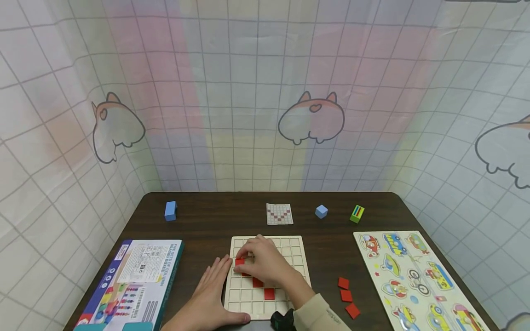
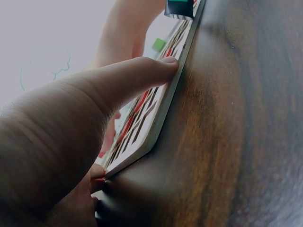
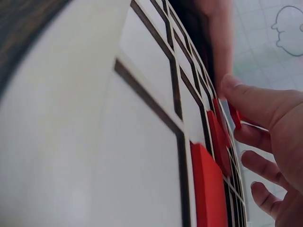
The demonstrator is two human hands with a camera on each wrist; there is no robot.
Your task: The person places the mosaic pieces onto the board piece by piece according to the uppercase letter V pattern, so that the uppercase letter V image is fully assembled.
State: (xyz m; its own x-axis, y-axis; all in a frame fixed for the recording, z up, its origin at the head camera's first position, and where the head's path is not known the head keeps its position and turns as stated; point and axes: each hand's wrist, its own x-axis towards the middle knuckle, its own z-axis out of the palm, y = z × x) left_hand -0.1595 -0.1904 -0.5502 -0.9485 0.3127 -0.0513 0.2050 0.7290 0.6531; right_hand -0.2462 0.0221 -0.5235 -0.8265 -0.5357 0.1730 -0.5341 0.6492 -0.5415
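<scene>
**Red tile pinched over the left side of the grid board**

The right hand (image 1: 265,262) pinches a red tile (image 3: 234,116) between thumb and fingertip, over the left part of the grid board (image 1: 238,299). The left hand (image 1: 209,294) grasps nothing: its fingers lie straight along the board's left side and its thumb rests at the near edge, apparently steadying it.

The step in hand looks like placing a tile in one of the board's squares. Other red tiles (image 1: 269,293) sit in the grid, stepping diagonally from the held tile down toward the near right. The next move seems to call for lining the tile's sides up with the grid, lowering it flat and letting go without nudging its neighbour.

The held tile appears square, so it has no evident long axis. The right wrist view shows it nearly edge-on, its face roughly along the board and seemingly just above it; whether it touches cannot be told for sure. The board lies flat on the tabletop (image 1: 198,230), its side edges running away from the person.

Beyond the far edge lies a pattern card (image 1: 279,214) printed with a zigzag of red squares. Three loose tiles (image 1: 346,295) lie to the board's right.
</scene>
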